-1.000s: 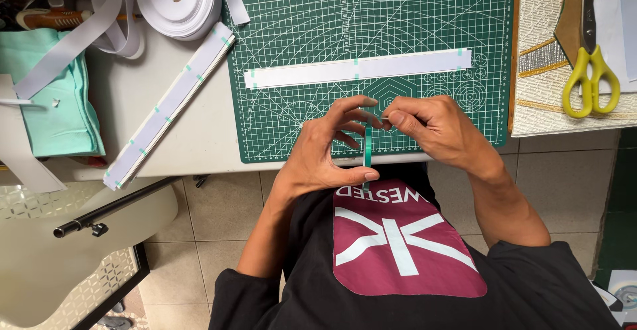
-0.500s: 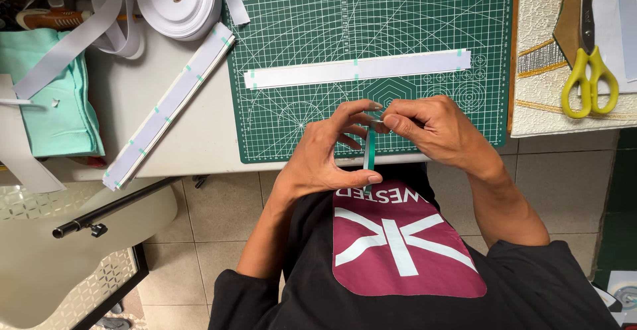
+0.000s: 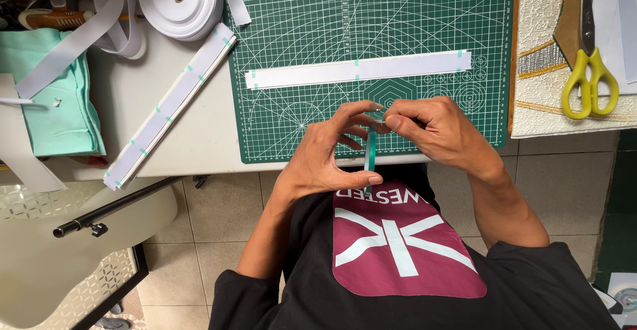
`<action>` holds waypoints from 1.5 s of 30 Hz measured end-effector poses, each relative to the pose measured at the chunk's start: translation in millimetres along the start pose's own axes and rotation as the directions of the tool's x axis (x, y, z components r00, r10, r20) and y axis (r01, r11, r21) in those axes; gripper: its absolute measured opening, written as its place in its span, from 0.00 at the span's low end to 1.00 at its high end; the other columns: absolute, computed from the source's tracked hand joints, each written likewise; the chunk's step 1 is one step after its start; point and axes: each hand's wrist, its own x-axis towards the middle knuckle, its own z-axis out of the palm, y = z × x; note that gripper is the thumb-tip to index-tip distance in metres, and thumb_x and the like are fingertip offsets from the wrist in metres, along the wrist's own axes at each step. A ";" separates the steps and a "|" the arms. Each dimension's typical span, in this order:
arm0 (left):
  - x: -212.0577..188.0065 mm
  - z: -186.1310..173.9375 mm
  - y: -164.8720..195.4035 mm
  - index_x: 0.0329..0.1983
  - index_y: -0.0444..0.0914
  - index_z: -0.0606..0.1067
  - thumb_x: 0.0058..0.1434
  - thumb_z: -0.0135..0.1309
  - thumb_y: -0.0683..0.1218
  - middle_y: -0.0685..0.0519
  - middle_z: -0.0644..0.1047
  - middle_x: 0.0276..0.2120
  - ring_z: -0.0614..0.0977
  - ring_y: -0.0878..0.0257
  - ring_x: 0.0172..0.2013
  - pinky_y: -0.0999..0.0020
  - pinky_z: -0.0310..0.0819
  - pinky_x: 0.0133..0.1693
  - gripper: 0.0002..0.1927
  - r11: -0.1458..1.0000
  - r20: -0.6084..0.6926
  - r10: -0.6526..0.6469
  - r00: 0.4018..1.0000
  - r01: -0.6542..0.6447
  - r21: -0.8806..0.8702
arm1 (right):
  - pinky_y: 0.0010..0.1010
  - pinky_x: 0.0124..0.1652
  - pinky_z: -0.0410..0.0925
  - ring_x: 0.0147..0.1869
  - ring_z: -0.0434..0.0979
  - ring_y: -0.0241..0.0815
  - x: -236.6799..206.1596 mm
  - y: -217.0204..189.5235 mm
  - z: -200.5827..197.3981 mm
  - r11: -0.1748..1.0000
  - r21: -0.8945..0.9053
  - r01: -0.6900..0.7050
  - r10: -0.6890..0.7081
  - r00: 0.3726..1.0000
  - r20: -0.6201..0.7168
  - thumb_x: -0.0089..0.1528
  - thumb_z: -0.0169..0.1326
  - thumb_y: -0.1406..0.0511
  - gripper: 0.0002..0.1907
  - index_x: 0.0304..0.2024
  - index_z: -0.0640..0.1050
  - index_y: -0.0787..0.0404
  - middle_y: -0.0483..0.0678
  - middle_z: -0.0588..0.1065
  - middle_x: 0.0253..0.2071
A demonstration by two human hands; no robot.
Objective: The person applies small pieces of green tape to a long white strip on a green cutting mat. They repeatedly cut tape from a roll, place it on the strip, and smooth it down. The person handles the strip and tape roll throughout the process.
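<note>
Green tape strip (image 3: 370,161), narrow and glossy, is held upright between both hands over the near edge of the green cutting mat (image 3: 298,104). Since the earlier frames it is hardly moved; only the fingers are shifted slightly. The left hand (image 3: 328,161) has its grip clamped on the strip's lower end, the right hand (image 3: 434,131) pinches the top. Beyond the grip lies a long white band (image 3: 358,70) with green tape marks; a white ribbon roll (image 3: 179,1) sits on the counter (image 3: 192,131) far left.
</note>
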 end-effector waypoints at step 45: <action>12.0 60.2 -36.8 0.78 0.38 0.53 0.65 0.64 0.51 0.53 0.81 0.42 0.82 0.60 0.39 0.64 0.80 0.44 0.45 0.939 -0.223 0.169 0.960 -0.089 0.332 | 0.43 0.45 0.71 0.48 0.81 0.55 -95.7 126.9 -127.3 0.349 -0.573 -0.741 -0.226 0.527 -0.819 0.73 0.61 0.69 0.16 0.62 0.75 0.69 0.58 0.79 0.50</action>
